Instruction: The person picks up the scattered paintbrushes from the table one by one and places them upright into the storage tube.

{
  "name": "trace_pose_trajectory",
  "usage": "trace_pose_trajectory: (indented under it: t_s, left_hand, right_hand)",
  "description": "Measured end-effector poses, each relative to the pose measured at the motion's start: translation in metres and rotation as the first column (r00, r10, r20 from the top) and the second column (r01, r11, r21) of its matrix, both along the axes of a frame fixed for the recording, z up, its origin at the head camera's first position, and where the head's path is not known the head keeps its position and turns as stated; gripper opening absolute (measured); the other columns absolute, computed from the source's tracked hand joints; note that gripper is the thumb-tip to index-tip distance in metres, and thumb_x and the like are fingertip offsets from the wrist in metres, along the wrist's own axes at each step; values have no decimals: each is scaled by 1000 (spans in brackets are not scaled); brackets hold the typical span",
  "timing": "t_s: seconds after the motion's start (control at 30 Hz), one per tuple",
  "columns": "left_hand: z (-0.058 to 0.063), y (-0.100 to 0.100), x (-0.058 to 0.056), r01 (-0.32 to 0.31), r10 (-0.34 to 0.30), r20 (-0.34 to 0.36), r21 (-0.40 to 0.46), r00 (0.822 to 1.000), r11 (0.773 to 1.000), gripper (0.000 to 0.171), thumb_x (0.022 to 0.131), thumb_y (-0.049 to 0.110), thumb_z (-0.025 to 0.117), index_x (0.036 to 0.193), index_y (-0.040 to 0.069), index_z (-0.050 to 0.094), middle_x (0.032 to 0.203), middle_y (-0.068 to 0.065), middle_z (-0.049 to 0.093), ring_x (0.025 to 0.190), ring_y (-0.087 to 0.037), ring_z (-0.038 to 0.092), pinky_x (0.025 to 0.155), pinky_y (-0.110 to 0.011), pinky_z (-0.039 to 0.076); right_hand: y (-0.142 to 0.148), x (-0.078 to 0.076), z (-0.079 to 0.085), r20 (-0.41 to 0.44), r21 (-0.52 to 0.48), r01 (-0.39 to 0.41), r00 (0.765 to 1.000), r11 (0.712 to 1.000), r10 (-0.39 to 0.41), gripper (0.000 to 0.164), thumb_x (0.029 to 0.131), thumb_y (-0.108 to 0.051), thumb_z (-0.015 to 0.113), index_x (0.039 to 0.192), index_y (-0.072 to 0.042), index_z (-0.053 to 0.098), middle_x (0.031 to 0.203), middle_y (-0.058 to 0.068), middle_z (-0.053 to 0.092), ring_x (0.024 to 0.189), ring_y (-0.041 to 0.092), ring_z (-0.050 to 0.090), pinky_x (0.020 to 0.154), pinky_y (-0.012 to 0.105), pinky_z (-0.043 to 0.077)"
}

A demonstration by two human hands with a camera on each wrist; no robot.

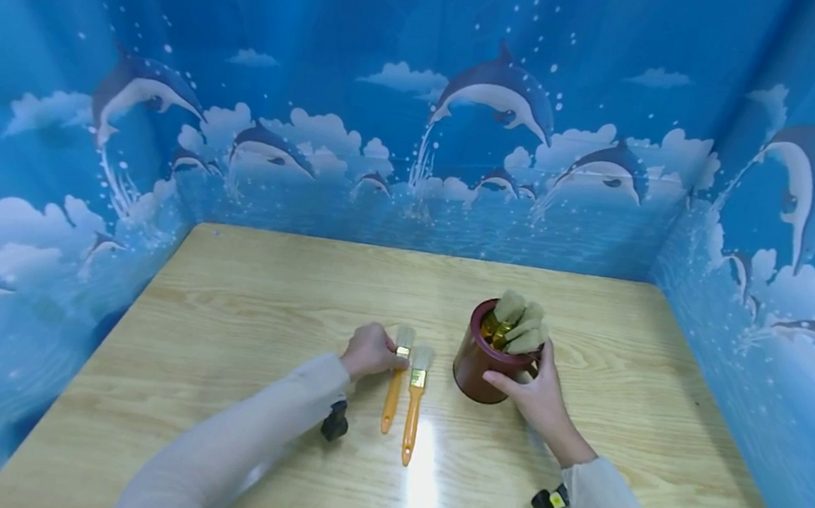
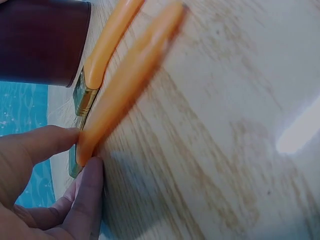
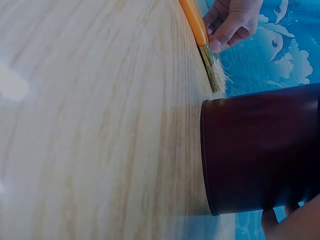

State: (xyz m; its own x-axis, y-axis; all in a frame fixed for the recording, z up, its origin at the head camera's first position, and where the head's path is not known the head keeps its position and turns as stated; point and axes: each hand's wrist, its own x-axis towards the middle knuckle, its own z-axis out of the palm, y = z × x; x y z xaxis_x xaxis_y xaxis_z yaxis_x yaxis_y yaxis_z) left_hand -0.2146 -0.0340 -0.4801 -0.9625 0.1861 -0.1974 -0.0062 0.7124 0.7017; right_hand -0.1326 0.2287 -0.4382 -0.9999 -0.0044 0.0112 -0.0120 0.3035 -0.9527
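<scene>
My left hand (image 1: 369, 352) pinches a flat paintbrush (image 1: 391, 403) between thumb and fingers, near where its orange handle meets the metal ferrule; its bristles point away from me. A second orange-handled paintbrush (image 1: 412, 422) lies just to the right, roughly parallel. Further right, a dark reddish-brown cylindrical pot (image 1: 473, 366) leans a little to the left in the head view, with several paintbrushes (image 1: 510, 308) in it, bristles up. Around the pot's right side my right hand (image 1: 538, 395) grips, thumb across the front; its fingertips are mostly hidden behind. The right wrist view shows the pot's smooth wall (image 3: 260, 150).
Everything lies on a light wood-grain table (image 1: 282, 290). A blue curtain (image 1: 361, 131) printed with dolphins and clouds stands along its back and both sides. Glare (image 1: 423, 490) shines on the tabletop near the front. A small black device (image 1: 336, 420) sits at the left wrist.
</scene>
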Motion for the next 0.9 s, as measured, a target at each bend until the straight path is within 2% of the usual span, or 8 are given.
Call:
trace_pose_trajectory:
  t_s: [0.13, 0.27, 0.6, 0.9]
  left_hand:
    - [2, 0, 0, -20, 20, 26, 7, 999, 1000, 21, 71, 17, 84, 71, 5, 68, 64, 0, 60, 57, -10, 52, 49, -20, 40]
    - [3, -1, 1, -35, 34, 44, 17, 998, 999, 22, 71, 16, 85, 77, 4, 68, 72, -3, 63, 63, -12, 56, 54, -21, 44]
    - [5, -5, 1, -31, 28, 62, 46, 998, 998, 24, 72, 13, 83, 63, 8, 62, 58, 2, 55, 53, -9, 48, 47, -19, 38]
    - [2, -14, 1, -21, 7, 124, 108, 992, 994, 23, 76, 10, 80, 63, 9, 61, 58, 1, 56, 52, -8, 49, 46, -17, 38]
  right_hand:
    - [0, 0, 1, 5, 3, 0, 1000, 1000, 0, 99, 83, -16, 76, 153, -13, 5, 155, 17, 18, 142, 38, 18, 113, 59, 21]
    - [0, -1, 0, 3, 0, -3, 1000, 1000, 3, 100, 83, -16, 76, 153, -14, 5, 155, 16, 18, 142, 38, 18, 113, 59, 22]
    - [0, 0, 1, 0, 3, -1, 1000, 1000, 1, 100, 83, -17, 76, 153, -13, 6, 155, 16, 18, 142, 38, 19, 112, 59, 22]
    - [0, 0, 0, -9, 5, -3, 1000, 1000, 3, 100, 82, -17, 77, 153, -14, 6, 155, 16, 18, 142, 38, 19, 112, 60, 22]
